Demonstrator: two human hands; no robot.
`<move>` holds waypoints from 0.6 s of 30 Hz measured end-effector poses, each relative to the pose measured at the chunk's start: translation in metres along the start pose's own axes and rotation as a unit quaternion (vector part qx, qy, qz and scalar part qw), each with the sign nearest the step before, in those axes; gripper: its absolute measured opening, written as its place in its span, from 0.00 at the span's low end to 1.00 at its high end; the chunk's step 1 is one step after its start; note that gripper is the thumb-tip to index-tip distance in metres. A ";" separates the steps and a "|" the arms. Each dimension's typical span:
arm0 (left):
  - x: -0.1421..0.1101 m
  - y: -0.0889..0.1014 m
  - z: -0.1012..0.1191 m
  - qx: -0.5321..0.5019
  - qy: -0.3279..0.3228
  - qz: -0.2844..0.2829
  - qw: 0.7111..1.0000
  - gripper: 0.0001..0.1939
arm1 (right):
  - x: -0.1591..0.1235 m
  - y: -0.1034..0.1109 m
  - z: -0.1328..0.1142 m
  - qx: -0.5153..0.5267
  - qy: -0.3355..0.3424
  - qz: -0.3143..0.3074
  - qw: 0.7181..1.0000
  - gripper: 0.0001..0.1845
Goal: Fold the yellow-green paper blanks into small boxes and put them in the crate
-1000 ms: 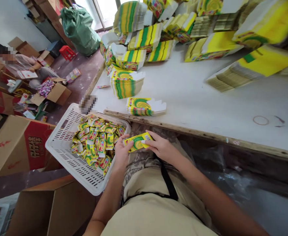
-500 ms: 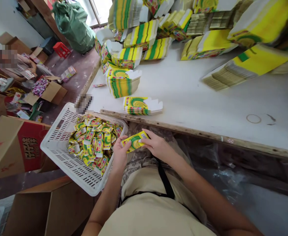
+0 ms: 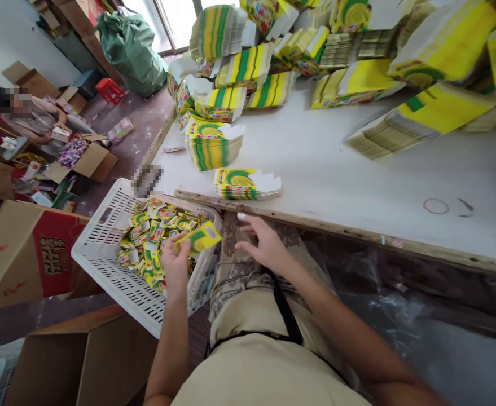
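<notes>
One small yellow-and-green printed cardboard box point(image 3: 203, 238) is located over the near right part of a white slotted plastic basket point(image 3: 91, 248), tilted, with its outer end pointing toward the right. The left hand point(image 3: 175, 259) pinches the opposite end between thumb and fingers. The right hand point(image 3: 264, 242) is spread, thumb apart from the fingers, above the patterned brown trousers point(image 3: 226, 282) and near the worktop edge; a white covering point(image 3: 241, 216) sits on one fingertip.

The basket contains a loose heap of similar yellow-and-green boxes point(image 3: 148, 237), lying at mixed angles. Beyond it, on the white worktop with a wooden edge strip point(image 3: 315, 169), a short stack of flat yellow-and-green cartons with white flaps point(image 3: 245, 184) lies close to the edge. A taller carton stack point(image 3: 211, 146) stands just behind it; further stacks crowd the back of the worktop. A thin brown ring point(image 3: 436, 206) lies at the right.

Left of the basket is a brown cardboard carton with a red panel point(image 3: 61, 248); nearer is an open brown cardboard box point(image 3: 116, 349). Farther off, a co-worker point(image 3: 31, 118) sits near a red plastic stool point(image 3: 110, 90) and a bulky green sack point(image 3: 133, 53).
</notes>
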State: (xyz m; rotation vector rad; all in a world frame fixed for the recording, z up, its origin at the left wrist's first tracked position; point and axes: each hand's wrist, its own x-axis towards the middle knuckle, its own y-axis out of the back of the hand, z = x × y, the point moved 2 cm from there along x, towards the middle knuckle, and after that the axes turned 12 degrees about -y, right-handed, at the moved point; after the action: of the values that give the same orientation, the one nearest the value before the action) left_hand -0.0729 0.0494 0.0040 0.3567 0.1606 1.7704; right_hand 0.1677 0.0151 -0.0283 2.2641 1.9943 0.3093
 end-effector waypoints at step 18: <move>-0.020 -0.041 -0.012 -0.074 -0.043 -0.166 0.982 0.27 | 0.071 0.016 -0.014 -0.136 -0.018 0.152 0.979 0.30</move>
State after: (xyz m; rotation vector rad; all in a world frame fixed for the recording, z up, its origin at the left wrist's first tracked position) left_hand -0.0348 0.0408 -0.0224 0.2797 0.0229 1.4251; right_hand 0.1884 0.0822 -0.0059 2.3651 1.4780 0.5293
